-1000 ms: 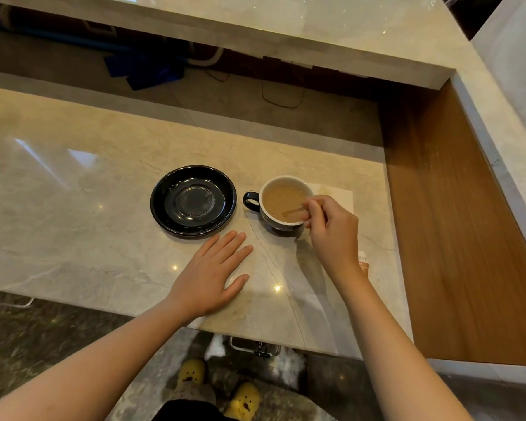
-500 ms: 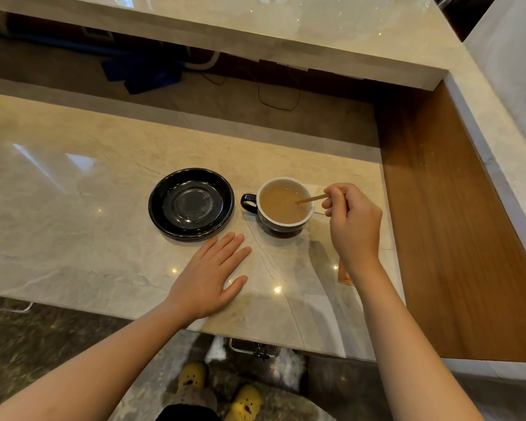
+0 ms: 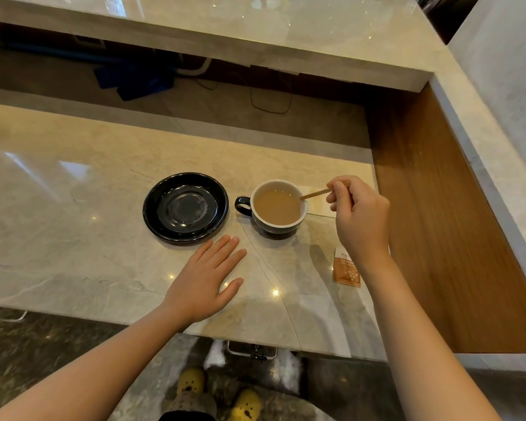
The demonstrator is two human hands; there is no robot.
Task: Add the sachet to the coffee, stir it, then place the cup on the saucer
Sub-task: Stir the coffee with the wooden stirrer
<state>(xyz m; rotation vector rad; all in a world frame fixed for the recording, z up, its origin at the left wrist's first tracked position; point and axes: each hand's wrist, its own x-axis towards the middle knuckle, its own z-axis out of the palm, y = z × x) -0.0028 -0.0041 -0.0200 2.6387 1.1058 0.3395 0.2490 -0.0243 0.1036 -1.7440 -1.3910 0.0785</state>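
A dark cup [image 3: 278, 206] with a white inside holds light brown coffee and stands on the marble counter, handle to the left. An empty black saucer [image 3: 185, 206] sits just left of it. My right hand [image 3: 360, 215] is to the right of the cup and pinches a thin wooden stirrer [image 3: 315, 193], whose tip rests at the cup's right rim. My left hand [image 3: 205, 282] lies flat on the counter, fingers spread, in front of the saucer and cup. An orange sachet [image 3: 345, 268] lies on the counter, partly hidden under my right wrist.
A white napkin [image 3: 321, 205] lies under the cup's right side. A wooden panel [image 3: 444, 226] borders the marble counter [image 3: 73, 223] on the right. A raised marble ledge [image 3: 255, 31] runs along the back, with cables and blue cloth beneath. The counter's front edge is near my forearms.
My right hand has pulled back to the right, drawing the stirrer out of the coffee to the cup's rim. The sachet has come into view. My left hand has stayed flat.
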